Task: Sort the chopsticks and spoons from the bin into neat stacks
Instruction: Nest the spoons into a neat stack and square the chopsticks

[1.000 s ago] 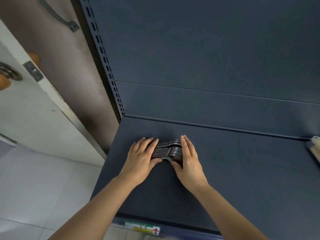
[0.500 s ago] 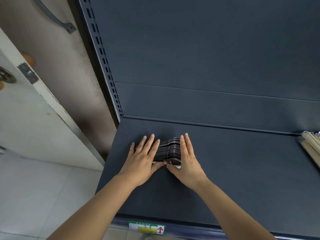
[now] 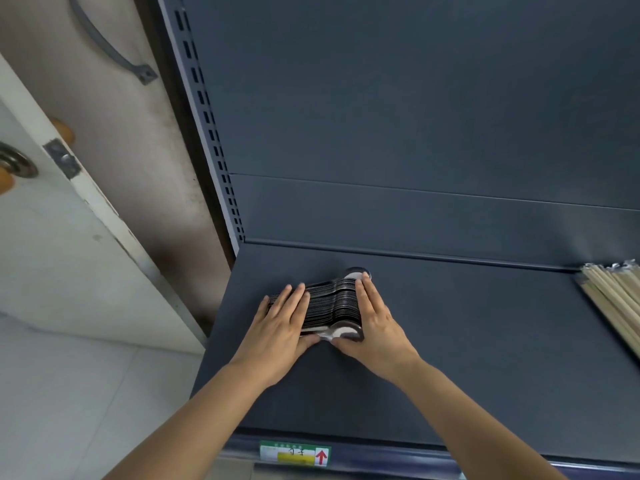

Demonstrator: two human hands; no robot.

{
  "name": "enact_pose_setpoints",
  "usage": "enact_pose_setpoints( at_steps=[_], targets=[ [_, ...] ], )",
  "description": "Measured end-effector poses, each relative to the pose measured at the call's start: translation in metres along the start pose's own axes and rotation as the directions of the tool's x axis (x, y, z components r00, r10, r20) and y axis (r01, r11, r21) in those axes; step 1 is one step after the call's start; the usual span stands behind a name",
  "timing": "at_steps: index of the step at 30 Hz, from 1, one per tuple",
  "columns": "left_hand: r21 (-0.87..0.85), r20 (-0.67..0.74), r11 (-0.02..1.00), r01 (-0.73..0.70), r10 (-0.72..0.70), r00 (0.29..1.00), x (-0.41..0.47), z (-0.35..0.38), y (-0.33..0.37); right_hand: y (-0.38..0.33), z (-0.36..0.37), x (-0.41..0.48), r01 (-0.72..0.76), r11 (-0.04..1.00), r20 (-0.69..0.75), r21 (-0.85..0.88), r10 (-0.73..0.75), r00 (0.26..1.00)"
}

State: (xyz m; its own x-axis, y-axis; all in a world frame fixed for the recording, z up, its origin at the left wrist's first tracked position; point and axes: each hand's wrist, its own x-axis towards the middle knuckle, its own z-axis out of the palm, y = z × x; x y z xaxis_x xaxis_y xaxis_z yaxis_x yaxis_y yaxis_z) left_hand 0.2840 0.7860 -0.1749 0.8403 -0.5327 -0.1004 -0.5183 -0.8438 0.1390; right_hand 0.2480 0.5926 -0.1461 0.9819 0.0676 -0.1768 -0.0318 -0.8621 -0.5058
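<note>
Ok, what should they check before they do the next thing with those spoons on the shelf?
1. Both hands on the stack: ok. The left hand and right hand press flat against the two sides of the spoon stack.
2. Spoons lined up: not ok. One spoon bowl pokes out at the far end.
3. Stack resting on the shelf: ok.
4. Sorts kept apart: ok. The chopsticks lie at the shelf's right edge, away from the spoons.
5. Anything left in the bin: cannot tell. No bin is in view.
</note>
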Motion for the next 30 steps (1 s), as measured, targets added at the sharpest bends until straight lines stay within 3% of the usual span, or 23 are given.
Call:
enact_pose_setpoints(
  at_steps=[8, 10, 12, 15, 18, 22, 27, 30],
  targets=[
    [-0.041, 0.051, 0.999, -0.024, 0.026, 0.998, 0.002, 0.002, -0.004, -0.003, 0.013, -0.003, 0.008, 0.999, -0.057, 0.054, -0.005, 0.998],
    [-0.049, 0.053, 0.998, -0.032, 0.035, 0.998, 0.002, 0.001, -0.004, -0.005, 0.014, -0.003, 0.022, 0.987, -0.087, 0.161, -0.008, 0.996],
    [-0.047, 0.052, 0.998, -0.028, 0.03, 0.998, 0.002, 0.0, -0.005, -0.006, 0.01, 0.0, -0.009, 0.922, -0.143, 0.387, 0.07, 0.987],
    [-0.027, 0.037, 1.0, -0.007, 0.008, 0.999, 0.002, -0.001, -0.009, -0.003, -0.002, 0.012, -0.116, 0.718, -0.113, 0.687, 0.263, 0.958],
    [-0.021, 0.049, 1.0, 0.02, -0.019, 0.999, 0.001, -0.003, -0.014, 0.002, -0.014, 0.025, -0.184, 0.611, -0.028, 0.77, 0.32, 0.947],
    [-0.012, 0.064, 0.999, 0.031, -0.03, 0.997, 0.002, -0.002, -0.019, 0.003, -0.02, 0.033, -0.207, 0.667, 0.013, 0.716, 0.284, 0.959],
    [0.013, 0.074, 0.999, 0.032, -0.033, 0.997, 0.003, -0.001, -0.018, 0.001, -0.012, 0.031, -0.187, 0.821, 0.009, 0.539, 0.216, 0.976],
    [0.019, 0.084, 0.999, 0.034, -0.035, 0.996, 0.003, -0.001, -0.018, 0.0, -0.012, 0.03, -0.175, 0.845, 0.011, 0.506, 0.196, 0.98]
  ],
)
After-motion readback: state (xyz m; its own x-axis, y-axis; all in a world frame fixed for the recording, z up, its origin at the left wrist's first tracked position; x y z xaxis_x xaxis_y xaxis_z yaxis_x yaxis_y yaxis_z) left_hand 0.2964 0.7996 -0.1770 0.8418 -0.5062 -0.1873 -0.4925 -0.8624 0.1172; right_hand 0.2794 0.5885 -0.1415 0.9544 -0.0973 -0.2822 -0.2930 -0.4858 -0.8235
